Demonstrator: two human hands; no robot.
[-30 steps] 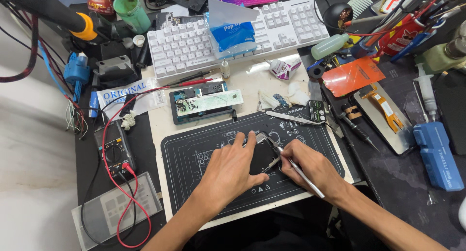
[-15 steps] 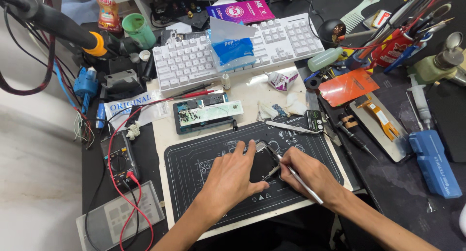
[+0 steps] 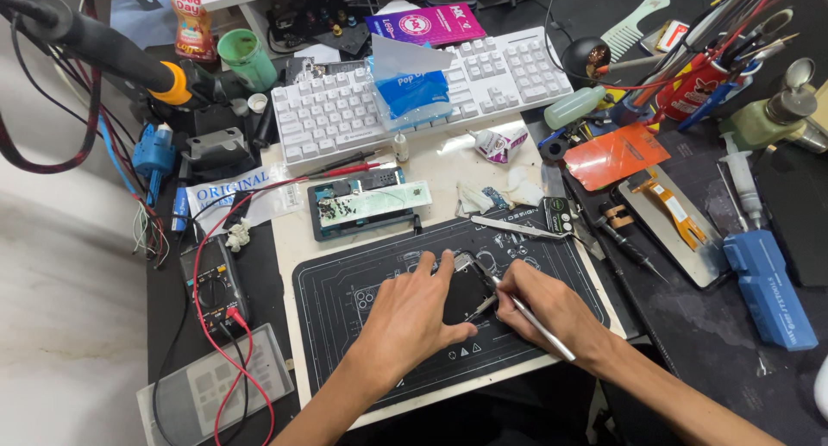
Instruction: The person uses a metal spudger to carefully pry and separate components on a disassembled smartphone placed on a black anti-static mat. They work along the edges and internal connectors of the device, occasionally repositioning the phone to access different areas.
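Black, the one small device [image 3: 467,292] lies flat on the mat [image 3: 345,317]. My left hand [image 3: 412,318] pins it with open, spread fingers. My right hand [image 3: 552,312] grips one metal tool [image 3: 528,315], its long axis slanting up-left toward the device.

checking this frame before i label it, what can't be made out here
Head view only:
- Dark part on the mat: mostly covered by left hand and right hand.
- Tool tip: too small.
- Right forearm: cut off by the bottom edge.
- Tool cup contents: cluttered, overlapping.

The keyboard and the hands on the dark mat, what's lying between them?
In the head view, between the keyboard and the left hand and right hand lies an opened phone with its board showing, at the mat's top edge.
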